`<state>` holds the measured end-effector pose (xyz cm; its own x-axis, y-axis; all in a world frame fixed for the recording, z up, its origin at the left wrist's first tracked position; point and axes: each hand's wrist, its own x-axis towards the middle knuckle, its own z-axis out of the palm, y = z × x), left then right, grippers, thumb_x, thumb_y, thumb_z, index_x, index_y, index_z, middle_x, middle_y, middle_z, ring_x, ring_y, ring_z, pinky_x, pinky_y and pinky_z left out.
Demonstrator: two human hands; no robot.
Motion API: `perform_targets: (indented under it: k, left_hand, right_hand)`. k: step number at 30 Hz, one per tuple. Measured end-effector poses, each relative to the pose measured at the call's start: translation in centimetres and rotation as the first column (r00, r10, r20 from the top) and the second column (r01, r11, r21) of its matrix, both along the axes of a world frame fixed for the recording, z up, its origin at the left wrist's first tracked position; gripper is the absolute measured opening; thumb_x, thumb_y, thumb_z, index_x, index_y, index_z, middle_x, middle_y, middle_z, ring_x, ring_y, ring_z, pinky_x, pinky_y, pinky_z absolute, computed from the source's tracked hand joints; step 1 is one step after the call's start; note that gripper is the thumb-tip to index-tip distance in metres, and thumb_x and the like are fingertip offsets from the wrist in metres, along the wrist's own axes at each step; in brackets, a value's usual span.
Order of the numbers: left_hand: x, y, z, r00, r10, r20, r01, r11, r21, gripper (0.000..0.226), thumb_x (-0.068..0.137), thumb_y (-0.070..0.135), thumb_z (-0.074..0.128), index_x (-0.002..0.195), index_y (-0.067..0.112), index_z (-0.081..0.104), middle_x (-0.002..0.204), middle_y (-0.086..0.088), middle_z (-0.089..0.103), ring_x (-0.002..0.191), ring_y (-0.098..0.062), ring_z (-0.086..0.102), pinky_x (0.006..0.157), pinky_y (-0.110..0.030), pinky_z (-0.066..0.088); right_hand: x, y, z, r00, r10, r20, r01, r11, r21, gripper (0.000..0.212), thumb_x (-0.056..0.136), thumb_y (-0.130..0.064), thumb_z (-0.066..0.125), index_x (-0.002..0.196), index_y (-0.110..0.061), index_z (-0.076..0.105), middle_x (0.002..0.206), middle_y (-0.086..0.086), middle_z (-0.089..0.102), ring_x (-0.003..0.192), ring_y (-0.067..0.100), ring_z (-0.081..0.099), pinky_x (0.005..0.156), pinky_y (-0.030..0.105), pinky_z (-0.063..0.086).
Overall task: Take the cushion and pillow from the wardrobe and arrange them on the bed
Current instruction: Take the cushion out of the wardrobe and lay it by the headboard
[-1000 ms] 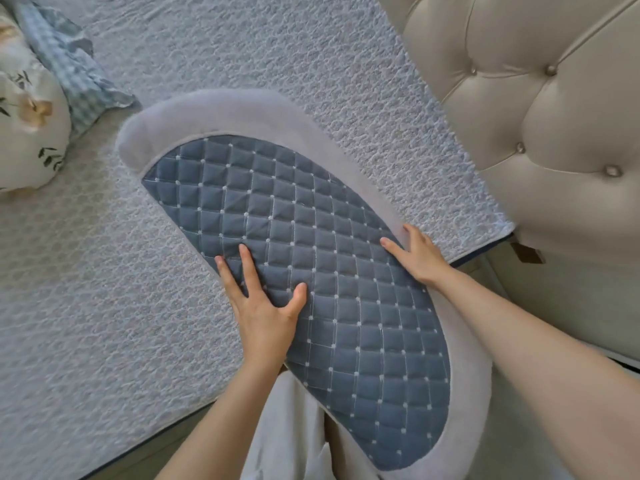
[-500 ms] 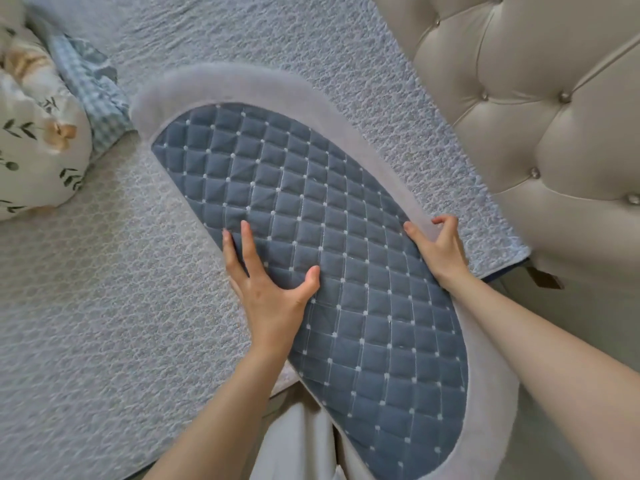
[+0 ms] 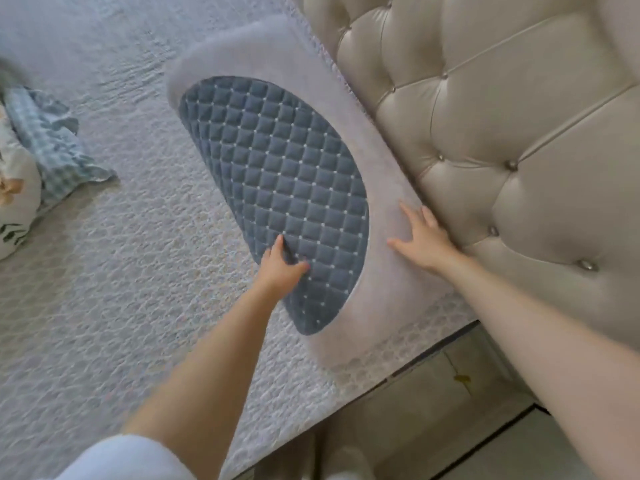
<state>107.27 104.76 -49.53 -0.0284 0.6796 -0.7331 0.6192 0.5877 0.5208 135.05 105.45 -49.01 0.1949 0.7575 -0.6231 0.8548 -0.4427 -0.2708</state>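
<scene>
Both hands are resting on the cushion (image 3: 277,174): the left hand (image 3: 280,268) is pressing flat, fingers spread and gripping nothing, on the lower edge of its blue quilted face, while the right hand (image 3: 420,242) is lying open on its pale plush border (just beside the tufted headboard (image 3: 502,133)). That cushion is lying on the bed (image 3: 121,271), its long side touching the headboard. At the far left, a floral pillow (image 3: 15,202) is sitting beside a blue checked cloth (image 3: 45,143), well apart from the cushion.
</scene>
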Motion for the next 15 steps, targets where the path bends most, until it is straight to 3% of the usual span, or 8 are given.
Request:
perform_targets:
  k: [2,5,7,9,11,12,15]
  left_hand:
    - [0.2,-1.7,-1.4,0.989,0.136,0.060,-0.134,0.991,-0.029,0.099,0.086,0.033,0.073,0.157,0.027,0.006,0.163,-0.007,0.020,0.144,-0.033,0.029,0.110,-0.058,0.036]
    - [0.0,-3.3,-2.6,0.917,0.387,0.098,-0.359,0.906,-0.225,0.106,0.081,0.047,0.075,0.155,0.037,0.001,0.162,-0.005,0.023,0.139,-0.041,0.036,0.097,-0.064,0.044]
    - [0.0,-3.9,-3.0,0.898,0.429,0.096,-0.379,0.866,-0.326,0.107,0.080,0.056,0.071,0.153,0.044,-0.007,0.163,-0.005,0.019,0.137,-0.046,0.036,0.089,-0.067,0.046]
    - [0.4,-4.0,-3.3,0.876,0.464,0.130,-0.398,0.849,-0.346,0.106,0.081,0.056,0.070,0.151,0.049,-0.011,0.164,-0.004,0.016,0.138,-0.046,0.034,0.090,-0.072,0.044]
    - [1.1,-3.8,-3.6,0.842,0.513,0.165,-0.437,0.829,-0.349,0.104,0.084,0.053,0.069,0.150,0.052,-0.012,0.165,0.000,0.013,0.141,-0.045,0.031,0.092,-0.076,0.040]
    - [1.5,-3.7,-3.5,0.838,0.518,0.174,-0.443,0.830,-0.338,0.103,0.086,0.052,0.067,0.149,0.053,-0.014,0.165,0.001,0.011,0.142,-0.045,0.028,0.093,-0.078,0.038]
    - [2.5,-3.2,-3.4,0.865,0.463,0.191,-0.408,0.872,-0.270,0.097,0.091,0.050,0.061,0.147,0.054,-0.018,0.166,0.002,0.009,0.145,-0.042,0.024,0.099,-0.076,0.033]
  right_hand:
    - [-0.1,-2.4,-0.9,0.997,-0.069,0.020,0.067,0.996,0.056,0.084,0.086,-0.055,0.057,0.149,-0.044,0.003,0.162,0.005,-0.005,0.144,0.042,0.013,0.114,0.053,0.023]
    - [-0.5,-5.0,-1.4,0.917,-0.400,0.004,0.394,0.905,0.158,0.102,0.078,-0.058,0.066,0.151,-0.024,0.003,0.159,0.019,0.006,0.141,0.042,0.021,0.110,0.054,0.028]
    - [-0.4,-6.8,-1.9,0.724,-0.685,-0.078,0.689,0.724,0.035,0.119,0.071,-0.062,0.070,0.151,-0.012,-0.002,0.157,0.021,0.013,0.141,0.041,0.023,0.109,0.054,0.028]
    - [-0.7,-8.0,-2.2,0.352,-0.925,-0.139,0.882,0.378,-0.281,0.121,0.066,-0.069,0.070,0.151,-0.015,0.002,0.157,0.014,0.017,0.138,0.040,0.028,0.101,0.062,0.034]
    - [-1.2,-8.3,-2.4,-0.025,-0.974,-0.226,0.827,0.107,-0.552,0.107,0.066,-0.067,0.072,0.147,-0.022,0.020,0.152,0.013,0.032,0.131,0.041,0.039,0.084,0.072,0.040]
    - [-1.3,-8.2,-2.6,-0.108,-0.962,-0.252,0.806,0.064,-0.589,0.101,0.067,-0.065,0.072,0.145,-0.023,0.025,0.148,0.014,0.038,0.128,0.042,0.043,0.079,0.074,0.041]
    - [-1.8,-7.9,-2.9,-0.113,-0.962,-0.247,0.842,0.040,-0.538,0.102,0.065,-0.067,0.072,0.145,-0.026,0.023,0.148,0.014,0.038,0.128,0.045,0.042,0.083,0.080,0.036]
